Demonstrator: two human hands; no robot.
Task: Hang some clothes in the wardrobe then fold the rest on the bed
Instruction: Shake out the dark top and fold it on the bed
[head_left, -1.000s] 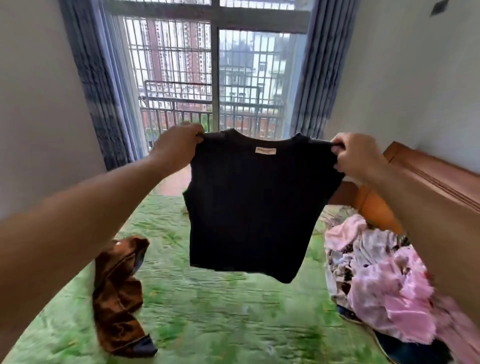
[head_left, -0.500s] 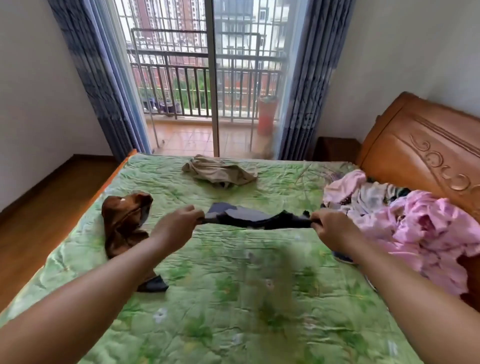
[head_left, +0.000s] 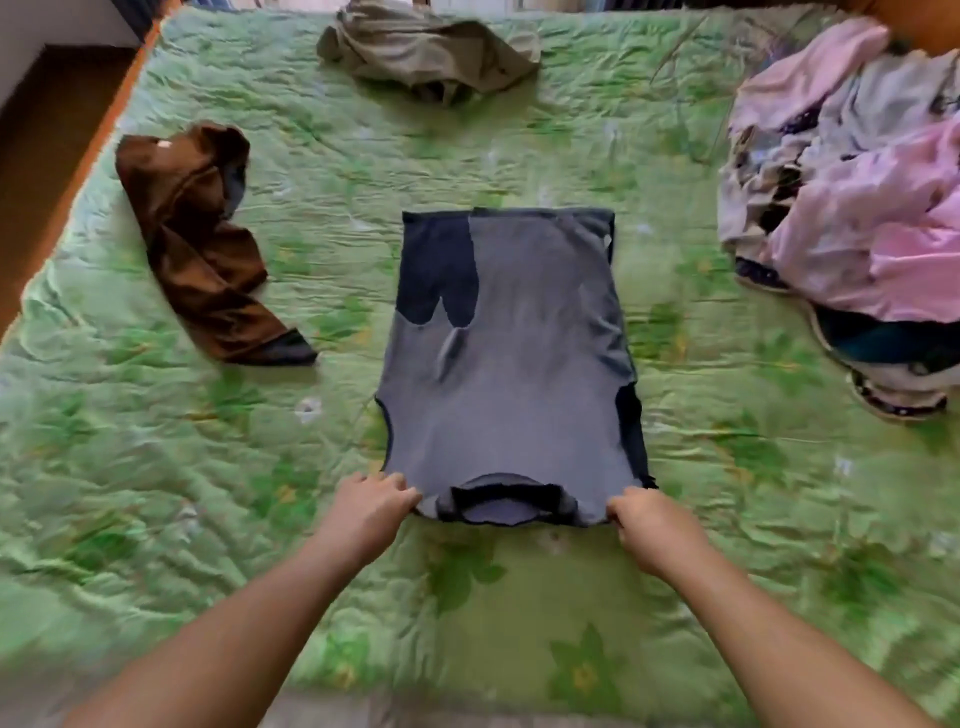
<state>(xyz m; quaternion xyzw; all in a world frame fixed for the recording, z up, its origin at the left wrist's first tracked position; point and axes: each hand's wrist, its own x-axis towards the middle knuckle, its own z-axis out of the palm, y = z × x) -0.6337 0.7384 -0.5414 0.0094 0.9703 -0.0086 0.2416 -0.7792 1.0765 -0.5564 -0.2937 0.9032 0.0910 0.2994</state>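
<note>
A dark sleeveless top (head_left: 509, 364) lies spread flat on the green quilted bed (head_left: 156, 467), its neckline toward me and its hem away. My left hand (head_left: 371, 501) pinches the top's near left shoulder. At the near right shoulder, my right hand (head_left: 647, 519) grips the fabric with curled fingers. Both hands rest low on the quilt at the garment's near edge.
A crumpled brown garment (head_left: 202, 254) lies left of the top. An olive garment (head_left: 431, 49) sits at the far side of the bed. A heap of pink and patterned clothes (head_left: 857, 197) covers the right. The bed's left edge and wooden floor (head_left: 36, 156) show at the upper left.
The top was held up in the air by its shoulders, then swung down. Now it lies flat on the bed, and my view has tilted down from the window.
</note>
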